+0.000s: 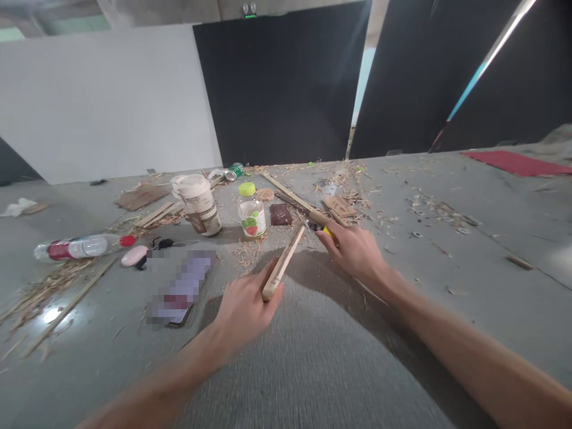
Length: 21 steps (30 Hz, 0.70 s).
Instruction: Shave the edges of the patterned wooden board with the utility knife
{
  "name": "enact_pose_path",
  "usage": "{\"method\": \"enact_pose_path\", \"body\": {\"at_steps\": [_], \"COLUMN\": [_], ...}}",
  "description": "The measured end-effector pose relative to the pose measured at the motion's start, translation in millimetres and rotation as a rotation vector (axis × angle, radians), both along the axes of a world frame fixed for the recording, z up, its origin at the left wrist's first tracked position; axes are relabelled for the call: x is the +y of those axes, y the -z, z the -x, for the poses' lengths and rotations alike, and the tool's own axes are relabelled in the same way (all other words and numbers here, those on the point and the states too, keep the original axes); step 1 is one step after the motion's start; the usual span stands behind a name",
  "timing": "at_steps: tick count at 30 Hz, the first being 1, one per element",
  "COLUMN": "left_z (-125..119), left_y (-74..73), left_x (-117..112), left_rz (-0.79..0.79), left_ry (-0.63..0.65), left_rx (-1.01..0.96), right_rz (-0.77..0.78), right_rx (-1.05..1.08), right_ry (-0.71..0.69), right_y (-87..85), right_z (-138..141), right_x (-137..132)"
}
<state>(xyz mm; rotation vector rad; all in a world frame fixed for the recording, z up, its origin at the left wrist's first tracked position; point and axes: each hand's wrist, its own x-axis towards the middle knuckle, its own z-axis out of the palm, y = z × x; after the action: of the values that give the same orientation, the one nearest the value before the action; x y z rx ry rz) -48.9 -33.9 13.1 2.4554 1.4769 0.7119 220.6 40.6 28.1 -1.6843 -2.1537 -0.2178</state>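
Observation:
My left hand is closed around a short, pale wooden stick, which slants up and away to the right. My right hand is closed on what looks like a yellow and black utility knife, mostly hidden by the fingers. The knife's dark front end lies close to the far tip of the stick; whether they touch I cannot tell. Just beyond the right hand, a long wooden strip lies on the grey floor, with a dark brown square piece beside it.
Ahead stand a juice bottle with a green cap, a large paper cup and a green can. At left lie a phone, a pink oval object and a plastic bottle. Wood shavings litter the floor.

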Motion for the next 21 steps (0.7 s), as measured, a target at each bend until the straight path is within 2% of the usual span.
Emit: {"method": "enact_pose_path", "body": {"at_steps": [2,8,11,13,16,17,20,21], "left_z": [0,-1,-1,-2,-3,-4,-4,-5], "left_y": [2.2,7.1,7.9,8.1,7.9,7.7,6.9,6.7], "left_x": [1,4,4,4,3,2,-1,-3], "left_rz": [0.014,0.014,0.022,0.028,0.022,0.012,-0.008,-0.006], "left_ry": [-0.008,-0.024,-0.033,-0.028,-0.015,-0.016,0.000,0.013], "left_rx": [-0.001,0.026,0.035,0.025,0.013,0.013,0.006,0.000], "right_rz": [0.015,0.057,0.075,0.078,0.066,0.061,0.081,0.080], "right_rx": [-0.006,0.013,0.014,0.008,-0.038,-0.054,-0.038,-0.030], "right_ry": [-0.054,-0.412,-0.489,-0.492,-0.392,-0.309,0.102,0.149], "right_y": [-0.5,-9.0,-13.8,-14.0,-10.8,-9.5,-6.4,-5.4], "right_z": [4,21,32,34,24,18,-7,-15], "right_x": [-8,-41,-54,-55,-40,-30,-2,4]}}
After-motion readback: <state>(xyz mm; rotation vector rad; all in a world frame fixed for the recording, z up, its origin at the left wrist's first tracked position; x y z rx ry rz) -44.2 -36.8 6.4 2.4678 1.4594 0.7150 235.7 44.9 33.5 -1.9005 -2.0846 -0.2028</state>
